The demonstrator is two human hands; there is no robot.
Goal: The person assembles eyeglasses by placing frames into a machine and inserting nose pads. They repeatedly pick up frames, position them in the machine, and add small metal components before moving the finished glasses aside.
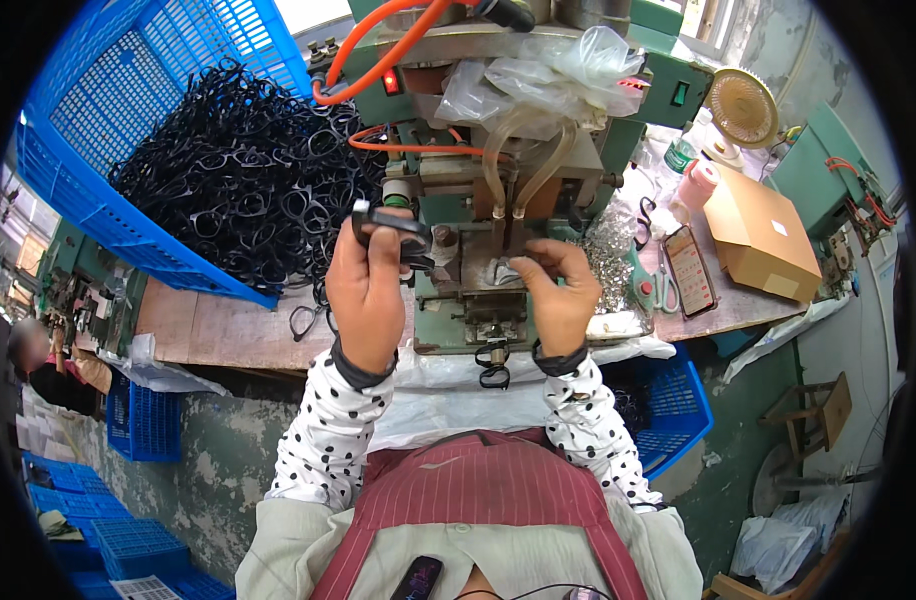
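Observation:
My left hand is closed on a black eyeglass frame, held up just left of the green press. Thumb and fingers pinch one side of it. My right hand is at the press's work spot, its thumb and forefinger together beside a small shiny piece on the metal block. Whatever these fingertips grip is too small to make out. Two clear tubes come down to the press head above that spot. Below the block, another black frame hangs at the front of the press.
A blue crate heaped with black eyeglass frames stands on the left. Right of the press lie a pile of small metal parts, scissors, a phone and a cardboard box. Another blue crate sits below the table.

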